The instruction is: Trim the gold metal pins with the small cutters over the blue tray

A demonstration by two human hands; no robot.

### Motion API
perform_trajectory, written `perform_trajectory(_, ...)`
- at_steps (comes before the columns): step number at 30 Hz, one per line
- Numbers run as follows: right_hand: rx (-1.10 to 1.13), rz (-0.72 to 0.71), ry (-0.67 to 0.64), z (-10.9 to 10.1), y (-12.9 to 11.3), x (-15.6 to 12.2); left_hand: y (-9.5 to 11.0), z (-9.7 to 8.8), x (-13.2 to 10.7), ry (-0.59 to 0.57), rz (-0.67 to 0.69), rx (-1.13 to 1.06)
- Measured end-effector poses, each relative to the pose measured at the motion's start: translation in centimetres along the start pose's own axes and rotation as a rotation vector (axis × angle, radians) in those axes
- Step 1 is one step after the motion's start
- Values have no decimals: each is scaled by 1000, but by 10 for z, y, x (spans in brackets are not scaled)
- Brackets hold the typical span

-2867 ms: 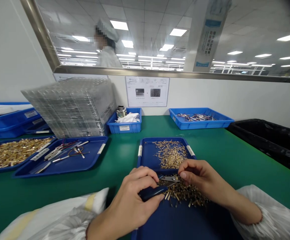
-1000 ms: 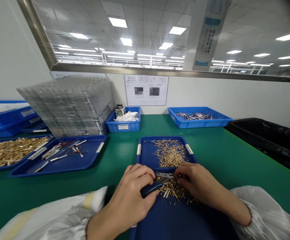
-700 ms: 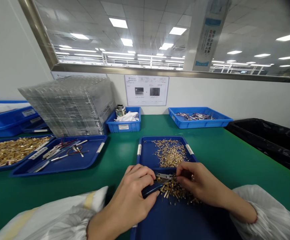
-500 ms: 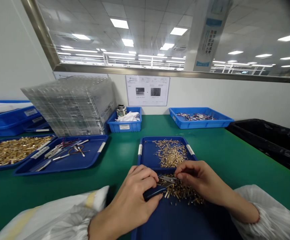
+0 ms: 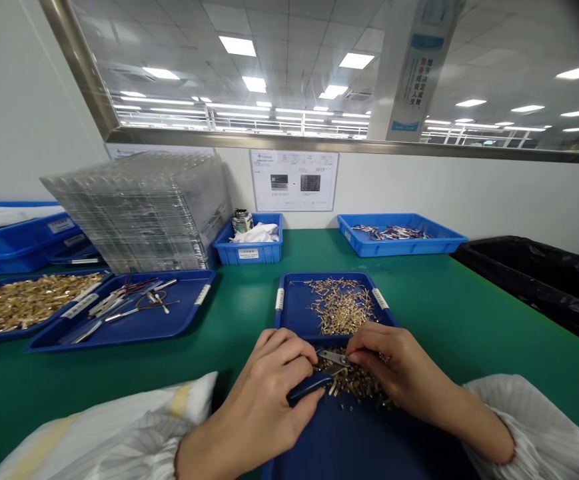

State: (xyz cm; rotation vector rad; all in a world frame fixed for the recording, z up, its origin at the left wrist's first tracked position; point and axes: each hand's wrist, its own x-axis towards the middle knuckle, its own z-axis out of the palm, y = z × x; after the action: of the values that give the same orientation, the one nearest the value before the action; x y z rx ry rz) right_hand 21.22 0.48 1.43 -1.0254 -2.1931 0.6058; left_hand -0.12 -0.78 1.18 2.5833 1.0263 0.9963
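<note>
My left hand [image 5: 264,393] is wrapped round the blue handles of small cutting pliers [image 5: 319,375], their metal jaws pointing right. My right hand [image 5: 394,370] pinches a small gold pin at the jaws; the pin itself is too small to see clearly. Both hands hover over a dark blue tray [image 5: 294,307]. A near heap of gold pins [image 5: 364,387] lies under my right hand. A second heap of gold pins [image 5: 342,307] lies at the tray's far end.
Left are a blue tray with tools and wires [image 5: 129,313], a tray of gold parts [image 5: 19,307] and a stack of clear plastic trays [image 5: 139,213]. Behind stand a small blue bin [image 5: 252,252], a blue tray of metal parts [image 5: 399,237] and a black-lined bin [image 5: 539,273] at right.
Both hands stayed over the near heap, shifting slightly. The right hand dipped into the pins and returned to the plier jaws. The person seen through the window earlier is gone.
</note>
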Motion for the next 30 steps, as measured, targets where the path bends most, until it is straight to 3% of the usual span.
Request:
perform_trajectory(7,-6,57,1,1,-3,-1,1,-1,0,7,24,45)
perform_trajectory(12,32,73,107,2,-8,-1,5,-2,-1,96,103,56)
perform_trajectory(16,198,112,186,3,-7,1,8,-1,0,196,124,6)
perform_trajectory(20,380,224,135,4,-5,1,7,0,1,189,44,-68)
perform_trajectory(22,306,225,99,3,-6,0,5,0,0,141,14,-81)
perform_trajectory(25,31,110,49,2,-9,-2,4,-2,-2,39,-1,-51)
perform_trajectory(30,-314,-76,-20,5,-6,-4,3,-3,-3,-51,85,62)
